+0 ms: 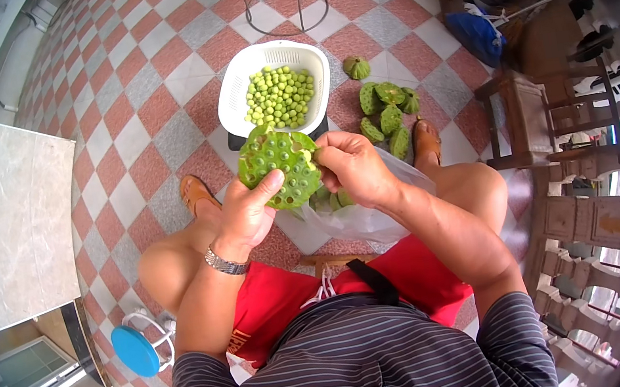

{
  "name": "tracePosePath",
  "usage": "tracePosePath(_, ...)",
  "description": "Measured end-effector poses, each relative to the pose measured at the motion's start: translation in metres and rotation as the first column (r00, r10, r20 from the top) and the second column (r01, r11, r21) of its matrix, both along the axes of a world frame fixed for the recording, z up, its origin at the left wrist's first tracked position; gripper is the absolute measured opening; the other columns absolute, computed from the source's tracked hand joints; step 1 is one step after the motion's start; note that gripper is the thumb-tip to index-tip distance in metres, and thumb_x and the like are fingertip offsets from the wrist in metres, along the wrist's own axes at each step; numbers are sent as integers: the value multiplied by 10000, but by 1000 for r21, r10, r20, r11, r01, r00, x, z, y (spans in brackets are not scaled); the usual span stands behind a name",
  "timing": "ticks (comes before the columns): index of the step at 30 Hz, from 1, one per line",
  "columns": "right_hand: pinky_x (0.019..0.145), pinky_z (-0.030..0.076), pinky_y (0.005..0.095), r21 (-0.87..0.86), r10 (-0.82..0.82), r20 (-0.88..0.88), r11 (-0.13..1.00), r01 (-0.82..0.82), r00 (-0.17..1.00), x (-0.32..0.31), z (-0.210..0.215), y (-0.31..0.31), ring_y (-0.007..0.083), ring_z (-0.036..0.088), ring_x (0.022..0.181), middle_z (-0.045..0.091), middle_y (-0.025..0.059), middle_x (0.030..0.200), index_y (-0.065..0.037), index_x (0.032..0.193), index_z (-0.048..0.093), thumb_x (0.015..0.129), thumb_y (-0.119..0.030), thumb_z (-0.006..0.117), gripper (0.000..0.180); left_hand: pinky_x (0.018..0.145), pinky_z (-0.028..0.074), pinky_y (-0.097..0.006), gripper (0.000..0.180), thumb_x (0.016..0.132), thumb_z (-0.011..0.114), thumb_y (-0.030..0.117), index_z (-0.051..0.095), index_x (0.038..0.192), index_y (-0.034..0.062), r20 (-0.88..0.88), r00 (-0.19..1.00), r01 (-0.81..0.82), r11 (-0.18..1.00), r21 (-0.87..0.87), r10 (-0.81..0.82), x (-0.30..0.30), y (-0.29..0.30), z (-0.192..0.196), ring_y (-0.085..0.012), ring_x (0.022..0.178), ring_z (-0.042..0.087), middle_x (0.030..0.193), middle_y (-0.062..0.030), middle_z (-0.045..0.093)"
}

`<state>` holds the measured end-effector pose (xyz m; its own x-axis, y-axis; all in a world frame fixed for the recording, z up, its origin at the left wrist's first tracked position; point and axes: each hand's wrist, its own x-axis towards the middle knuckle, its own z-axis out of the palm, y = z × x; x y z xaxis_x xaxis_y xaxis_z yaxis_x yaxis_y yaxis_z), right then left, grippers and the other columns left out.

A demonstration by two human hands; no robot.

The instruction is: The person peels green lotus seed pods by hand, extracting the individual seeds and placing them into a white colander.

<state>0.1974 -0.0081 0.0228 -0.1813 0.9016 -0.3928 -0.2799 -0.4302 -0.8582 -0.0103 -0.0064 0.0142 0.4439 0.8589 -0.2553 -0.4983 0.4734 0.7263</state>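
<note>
A green lotus seed pod, its round face dotted with seeds, is gripped in my left hand, the thumb pressed on its face. At the pod's right edge, the curled fingers of my right hand pinch its rim; whether a seed is between them is hidden. Just beyond the pod stands a white plastic basket holding many loose green lotus seeds. Below my right hand, a translucent plastic bag has more green pods inside.
Several lotus seed pods lie on the checkered floor right of the basket. A metal ring stand is farther off. To the right stands a wooden chair; a blue-topped stool is at the left. My sandaled feet flank the basket.
</note>
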Motion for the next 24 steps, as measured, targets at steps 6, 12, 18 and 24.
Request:
tracePosePath(6,539,428,214,21,-35,-41,999,36,999,-1,7,-2,60,537,585,606,-12,752,-44,976,623,992,-149,622,106,1032,497,-404,460,983,646,130,488,1397,7,81,997,1,1000,16,-2,0,1,-2,-224,1203,607,1333,-117,609)
tracePosePath(12,594,485,259,447,-227,408,894,24,884,-2,-15,-6,53,570,677,667,33,750,-16,996,635,957,-152,679,148,1027,504,-388,433,993,619,83,490,1399,8,-7,990,-142,989,48,143,7,0,0,-219,1210,605,1348,-122,600)
tracePosePath(18,656,530,286,339,-85,355,940,-44,931,-7,-10,-9,90,644,753,710,63,825,5,1074,647,961,-126,667,174,995,526,-363,377,985,619,41,536,1349,-1,-103,971,-196,967,160,214,7,2,-1,-202,1164,628,1295,-113,633)
tracePosePath(24,707,531,271,275,-76,186,961,23,980,-10,-7,-6,99,659,805,711,47,868,19,1049,652,965,-116,669,161,977,535,-356,373,980,629,45,540,1339,-6,-80,975,-197,972,126,208,8,1,-1,-199,1147,634,1281,-113,637)
